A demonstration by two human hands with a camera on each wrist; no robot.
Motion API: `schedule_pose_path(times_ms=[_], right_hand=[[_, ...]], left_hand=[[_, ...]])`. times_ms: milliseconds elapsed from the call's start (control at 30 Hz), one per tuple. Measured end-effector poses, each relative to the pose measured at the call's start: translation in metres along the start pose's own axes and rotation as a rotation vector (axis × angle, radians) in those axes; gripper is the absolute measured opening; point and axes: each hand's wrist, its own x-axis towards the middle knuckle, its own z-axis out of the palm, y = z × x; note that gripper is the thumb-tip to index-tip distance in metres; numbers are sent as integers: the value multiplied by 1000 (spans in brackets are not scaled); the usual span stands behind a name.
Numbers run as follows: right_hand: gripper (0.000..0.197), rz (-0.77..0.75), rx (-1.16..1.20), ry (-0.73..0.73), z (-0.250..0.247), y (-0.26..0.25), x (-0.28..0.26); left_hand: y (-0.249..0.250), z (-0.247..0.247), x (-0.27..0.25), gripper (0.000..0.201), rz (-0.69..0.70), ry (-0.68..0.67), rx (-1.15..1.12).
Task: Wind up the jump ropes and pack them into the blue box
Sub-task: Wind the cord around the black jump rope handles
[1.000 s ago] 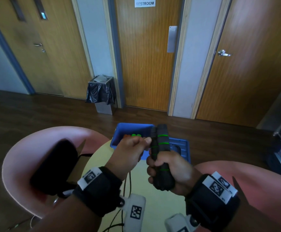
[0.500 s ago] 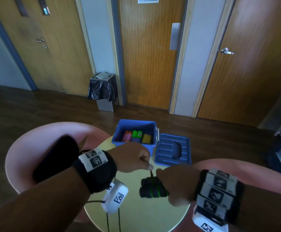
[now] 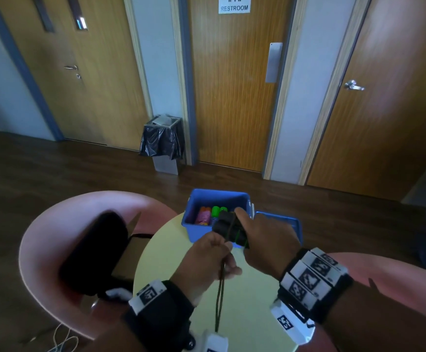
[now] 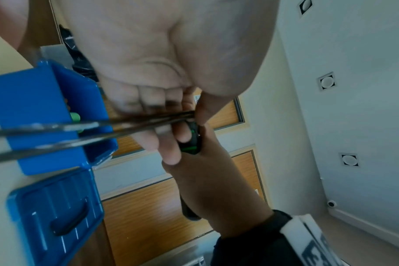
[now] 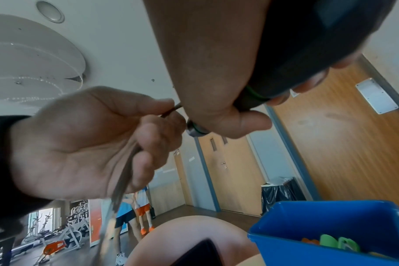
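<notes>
Wooden doors (image 3: 232, 97) back a round yellow bench (image 3: 245, 301). Above it, the right hand (image 3: 265, 240) grips the black handles (image 3: 228, 228) just before the blue box (image 3: 217, 196); the left hand (image 3: 207, 262) pinches the doubled rope (image 3: 219, 295). Its lid (image 3: 293, 222) lies beside.

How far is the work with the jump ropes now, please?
Done: colourful ropes already lie in the open blue box. In hand: the right hand grips the black handles, the left hand pinches the cord, which hangs loose. Left: finish winding, pack it.
</notes>
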Motion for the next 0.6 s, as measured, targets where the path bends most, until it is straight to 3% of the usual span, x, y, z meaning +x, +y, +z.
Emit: schedule_pose_path(times_ms=[133, 267, 400, 500, 600], right_hand=[[71, 1, -51, 18, -3, -17, 17], [72, 48, -90, 42, -6, -36, 35], [74, 106, -93, 7, -12, -51, 53], [70, 179, -7, -29, -14, -61, 62], [59, 244, 70, -60, -18, -70, 68]], left_hand=[[13, -26, 7, 16, -9, -51, -78], [20, -44, 14, 52, -42, -95, -177], [27, -65, 23, 38, -135, -142, -354], [37, -82, 35, 33, -16, -86, -155], [42, -98, 41, 30, 211, -48, 306]])
